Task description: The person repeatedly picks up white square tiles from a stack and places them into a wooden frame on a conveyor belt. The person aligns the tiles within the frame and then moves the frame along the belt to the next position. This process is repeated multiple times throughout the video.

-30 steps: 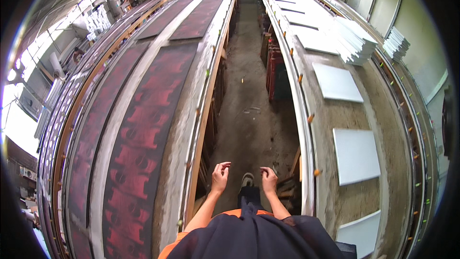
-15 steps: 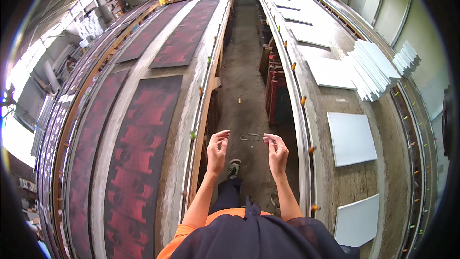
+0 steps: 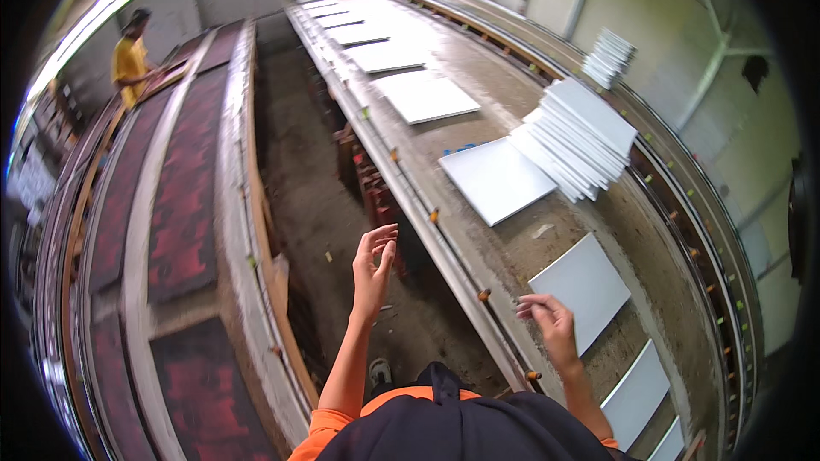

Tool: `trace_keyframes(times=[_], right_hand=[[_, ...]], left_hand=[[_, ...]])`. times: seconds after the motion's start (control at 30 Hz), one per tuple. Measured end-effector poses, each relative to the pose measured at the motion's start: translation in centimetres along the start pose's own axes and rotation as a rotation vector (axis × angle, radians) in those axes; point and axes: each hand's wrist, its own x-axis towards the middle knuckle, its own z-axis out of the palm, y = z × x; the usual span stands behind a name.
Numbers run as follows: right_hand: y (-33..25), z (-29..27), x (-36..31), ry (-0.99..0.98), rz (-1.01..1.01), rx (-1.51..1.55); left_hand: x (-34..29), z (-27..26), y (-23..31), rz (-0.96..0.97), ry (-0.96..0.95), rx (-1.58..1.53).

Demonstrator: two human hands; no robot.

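Head view: showing an empty left hand (image 3: pixel 374 269), fingers loosely bent, above the aisle floor (image 3: pixel 295 137), and an empty right hand (image 3: pixel 553 324), half curled, over the right-side table (image 3: pixel 504 256), just beside a white panel (image 3: pixel 589 282) lying flat there; hard to tell whether touching. Looking along the same table to a fanned stack of white panels (image 3: pixel 581 141), across the aisle to dark red sheets (image 3: pixel 205 393).

Right bench (image 3: pixel 504 248), long, brown top: white panels (image 3: pixel 589 282) lying flat in a row, fanned white stack (image 3: pixel 576 141) beside them. Left bench (image 3: pixel 229 248), pale strip (image 3: pixel 142 213) down middle: red-and-black sheets (image 3: pixel 184 205) in lengthwise rows.
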Motion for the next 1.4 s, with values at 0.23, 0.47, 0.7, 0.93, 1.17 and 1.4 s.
trace_keyframes(times=[0.23,0.47,0.7,0.93,1.17,1.4], right_hand=[[0.4,-9.5,8.3,0.338,-0.198,-0.151],[2.8,-20.4,20.7,0.690,-0.368,-0.169],[4.0,-23.4,31.9,1.010,-0.202,-0.596],[3.6,-21.7,33.2,1.149,-0.269,-0.645],[-0.4,-18.6,35.1,1.323,-0.067,-0.608],[-1.8,-15.8,42.2,1.113,-0.410,-0.863]], left_hand=[[12.5,12.7,-1.4,0.163,-0.371,-0.054],[24.5,25.9,-3.3,0.254,-0.551,0.004],[35.2,37.4,-9.2,0.389,-0.566,0.203],[35.9,38.9,-9.1,0.264,-0.752,0.028],[35.9,39.2,-8.1,0.260,-0.697,-0.032],[37.6,40.6,-5.6,-0.008,-0.837,-0.495]])
